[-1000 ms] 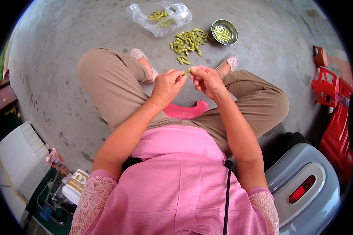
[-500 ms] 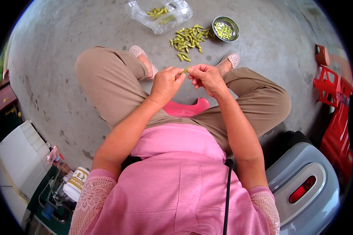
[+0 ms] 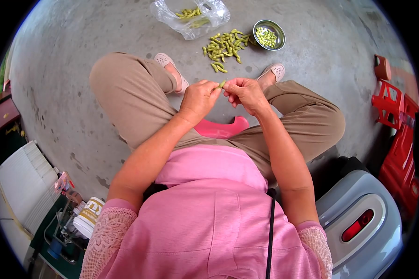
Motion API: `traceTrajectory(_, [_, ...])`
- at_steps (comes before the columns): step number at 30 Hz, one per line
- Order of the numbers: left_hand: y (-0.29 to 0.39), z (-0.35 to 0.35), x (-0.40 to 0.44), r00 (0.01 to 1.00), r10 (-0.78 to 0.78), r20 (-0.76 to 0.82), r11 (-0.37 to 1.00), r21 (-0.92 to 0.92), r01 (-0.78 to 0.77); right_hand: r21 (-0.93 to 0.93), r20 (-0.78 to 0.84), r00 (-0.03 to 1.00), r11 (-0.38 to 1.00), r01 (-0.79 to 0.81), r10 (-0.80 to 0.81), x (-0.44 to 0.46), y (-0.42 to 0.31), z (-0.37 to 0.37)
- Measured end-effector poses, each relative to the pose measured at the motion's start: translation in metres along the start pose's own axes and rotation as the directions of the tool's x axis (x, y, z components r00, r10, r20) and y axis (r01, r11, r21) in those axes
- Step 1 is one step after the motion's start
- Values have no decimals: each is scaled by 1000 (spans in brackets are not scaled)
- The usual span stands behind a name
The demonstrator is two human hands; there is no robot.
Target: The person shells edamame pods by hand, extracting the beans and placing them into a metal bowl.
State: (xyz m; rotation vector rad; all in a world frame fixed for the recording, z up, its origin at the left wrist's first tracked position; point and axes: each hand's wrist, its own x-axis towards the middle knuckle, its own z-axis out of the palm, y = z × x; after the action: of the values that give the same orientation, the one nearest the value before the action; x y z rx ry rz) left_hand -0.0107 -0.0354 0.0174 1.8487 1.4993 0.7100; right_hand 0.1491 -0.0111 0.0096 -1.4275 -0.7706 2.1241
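Between my knees, my left hand [image 3: 200,98] and my right hand [image 3: 246,94] meet over one green soybean pod [image 3: 222,84]. The fingers of both are closed in a pinch on it, one at each end, and hide part of the pod. Beyond them a loose pile of soybean pods [image 3: 226,45] lies on the floor. To the right of that pile stands a round metal bowl [image 3: 282,41] with shelled green beans [image 3: 266,37] in it. A clear plastic bag [image 3: 167,17] holding more pods lies behind the pile, to the left.
Below my hands is a pink plastic seat edge [image 3: 219,130]. Red plastic stools [image 3: 387,103] stand at the right, near a grey-blue scooter-like body [image 3: 330,204]. A white tub [image 3: 87,218] and a white stack of sheets [image 3: 25,181] are at the left.
Both hands stay together on the pod, with only a slight shift of the fingers. The pile, bowl and bag look the same; the view has moved slightly.
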Motion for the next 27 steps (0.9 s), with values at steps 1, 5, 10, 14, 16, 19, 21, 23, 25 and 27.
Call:
traceTrajectory(1, [-1,0,-1,1000,-1,-1,1000,0,1,4,9,1000,1000,2,-2,0,0,0])
traceTrajectory(5, [-2,2,-3,999,36,18,997,62,-37,-36,-2,1000,999,26,-26,-1,0,2])
traceTrajectory(10, [0,2,-3,999,29,24,999,41,-30,-18,-51,999,1000,-5,4,0,4,3])
traceTrajectory(14, [3,0,-2,1000,26,-8,998,-48,-27,43,-29,1000,999,-8,10,0,5,0])
traceTrajectory(16, [2,2,-3,1000,22,-4,997,-79,-22,73,-33,999,997,4,-1,1,6,0])
traceTrajectory(19, [3,2,-1,997,-71,16,959,-274,73,115,-29,1000,993,-3,7,1,6,-1])
traceTrajectory(21, [7,-4,2,772,-416,480,542,-551,634,164,-3,1000,986,-18,18,-1,4,-2])
traceTrajectory(23, [2,-2,1,749,-371,549,407,-628,663,211,27,999,977,-34,29,-2,0,-2])
traceTrajectory(25, [2,-3,2,727,-314,610,261,-681,684,254,71,997,966,-52,35,-3,-3,-2])
traceTrajectory(27, [5,-5,4,733,-314,604,279,-679,679,220,47,998,974,-45,36,-6,-9,1])
